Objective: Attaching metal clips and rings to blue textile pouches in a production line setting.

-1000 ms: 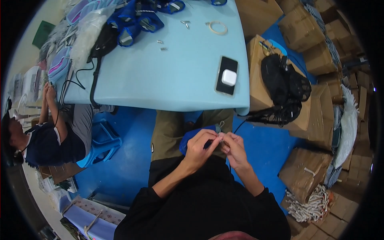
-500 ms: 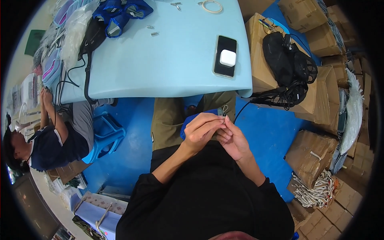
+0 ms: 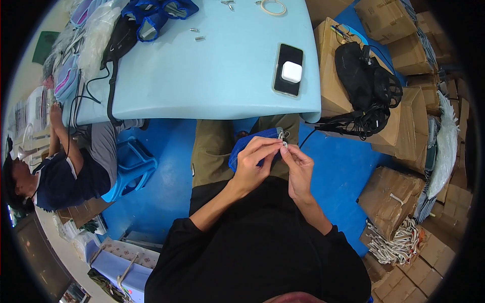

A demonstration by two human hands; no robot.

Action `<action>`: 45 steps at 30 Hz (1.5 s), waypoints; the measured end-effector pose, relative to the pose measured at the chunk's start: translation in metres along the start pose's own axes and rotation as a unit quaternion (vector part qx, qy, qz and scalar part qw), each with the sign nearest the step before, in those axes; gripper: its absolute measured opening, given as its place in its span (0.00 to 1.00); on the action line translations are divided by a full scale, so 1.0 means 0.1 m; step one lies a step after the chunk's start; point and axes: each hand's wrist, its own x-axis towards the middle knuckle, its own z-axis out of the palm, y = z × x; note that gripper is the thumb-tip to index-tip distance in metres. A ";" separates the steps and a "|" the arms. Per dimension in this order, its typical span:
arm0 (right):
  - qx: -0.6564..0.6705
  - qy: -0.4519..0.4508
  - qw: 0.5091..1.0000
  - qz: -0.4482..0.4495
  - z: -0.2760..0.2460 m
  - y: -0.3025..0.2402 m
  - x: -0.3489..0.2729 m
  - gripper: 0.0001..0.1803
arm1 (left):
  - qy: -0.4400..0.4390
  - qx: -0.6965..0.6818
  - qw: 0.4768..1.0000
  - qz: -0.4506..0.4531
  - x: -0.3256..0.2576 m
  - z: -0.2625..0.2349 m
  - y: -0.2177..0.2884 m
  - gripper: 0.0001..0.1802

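Note:
Above my lap, my left hand and my right hand meet fingertip to fingertip in a pinch. Between the tips shows a small pale, shiny piece; it is too small to name. A thin grey cord loops up just beyond it, from the top of a blue mesh pouch. The pouch rests over my legs, partly hidden behind my left hand. How the cord runs between my fingers cannot be made out.
Ahead is a light-blue covered table with a phone under a white case, blue pouches and small metal pieces. Cardboard boxes stand right. A person sits at left by a blue stool.
My hands have shifted slightly, the right one turning more upright with its fingers curled. More of the blue pouch shows, and the small pale piece between the fingertips is now visible.

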 end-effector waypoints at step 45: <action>-0.047 -0.049 0.996 0.049 0.00 0.14 -0.02 0.06 | 0.113 -0.183 0.972 -0.099 -0.29 0.13 -0.33 0.10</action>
